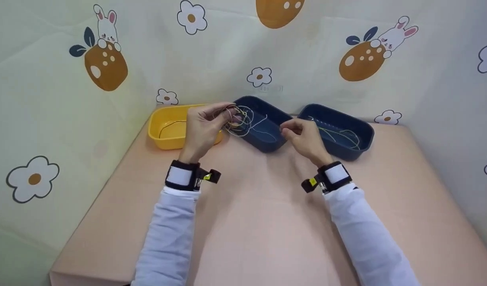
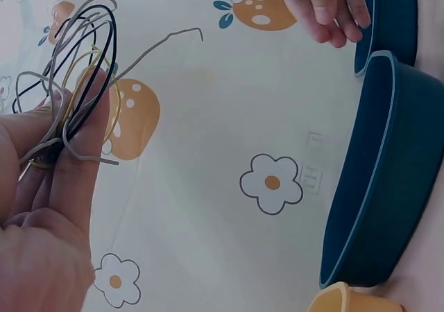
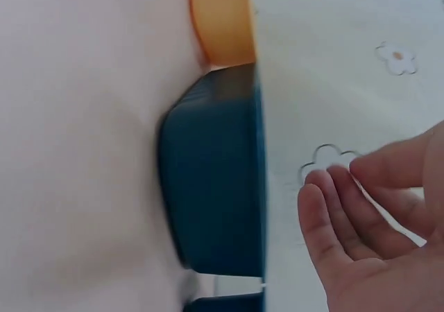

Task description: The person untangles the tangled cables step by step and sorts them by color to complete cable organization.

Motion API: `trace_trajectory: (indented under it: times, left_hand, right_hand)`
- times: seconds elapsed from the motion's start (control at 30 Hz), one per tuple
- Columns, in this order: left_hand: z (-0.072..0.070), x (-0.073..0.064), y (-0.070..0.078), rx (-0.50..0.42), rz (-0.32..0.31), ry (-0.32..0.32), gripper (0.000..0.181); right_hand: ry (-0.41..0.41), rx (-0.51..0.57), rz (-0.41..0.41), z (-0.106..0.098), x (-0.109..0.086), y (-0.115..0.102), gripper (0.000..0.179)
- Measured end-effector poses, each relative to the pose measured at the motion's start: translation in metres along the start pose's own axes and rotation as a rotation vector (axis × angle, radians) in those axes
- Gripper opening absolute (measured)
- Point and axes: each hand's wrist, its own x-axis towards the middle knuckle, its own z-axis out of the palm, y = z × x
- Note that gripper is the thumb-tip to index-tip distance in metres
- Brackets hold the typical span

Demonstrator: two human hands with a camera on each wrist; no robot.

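Observation:
My left hand (image 1: 203, 125) grips a tangled bundle of thin wires (image 2: 104, 41) between thumb and fingers, above the gap between the yellow bin and the middle blue bin. Black, grey and yellow loops show in the left wrist view, and one grey end sticks out toward the right. My right hand (image 1: 303, 137) hovers over the right side of the middle blue bin (image 1: 267, 147). Its fingers (image 3: 322, 215) are loosely bent, with nothing visible between them. A dark wire (image 1: 170, 126) lies in the yellow bin (image 1: 164, 143).
To the right stands another blue bin (image 1: 346, 154) with yellow-green wires (image 1: 352, 137) inside. All three bins stand in a row at the back of the table (image 1: 259, 222), before a patterned cloth wall (image 1: 307, 47).

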Motion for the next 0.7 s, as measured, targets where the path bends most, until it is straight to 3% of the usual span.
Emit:
trace_trajectory:
  times: [0.13,0.23,0.43,0.53,0.7]
  left_hand:
    - [0.009,-0.001,-0.003,-0.06,-0.024,-0.03,0.02]
    - [0.015,-0.003,-0.004,-0.089,-0.03,-0.06,0.021]
    - [0.024,-0.006,-0.006,-0.09,-0.04,-0.129,0.021]
    - [0.029,-0.007,-0.005,-0.08,-0.041,-0.149,0.02]
    - [0.036,-0.006,-0.003,-0.084,-0.031,-0.171,0.018]
  right_hand:
    - [-0.006,0.09,-0.118,-0.006,-0.019,-0.018,0.017]
    - [0.046,0.09,-0.27,-0.006,-0.031,-0.031,0.023]
    - [0.241,-0.213,-0.682,-0.002,-0.046,-0.044,0.024]
    - [0.255,-0.314,-0.772,-0.003,-0.05,-0.047,0.022]
    - [0.227,-0.357,-0.835,-0.004,-0.051,-0.049,0.011]
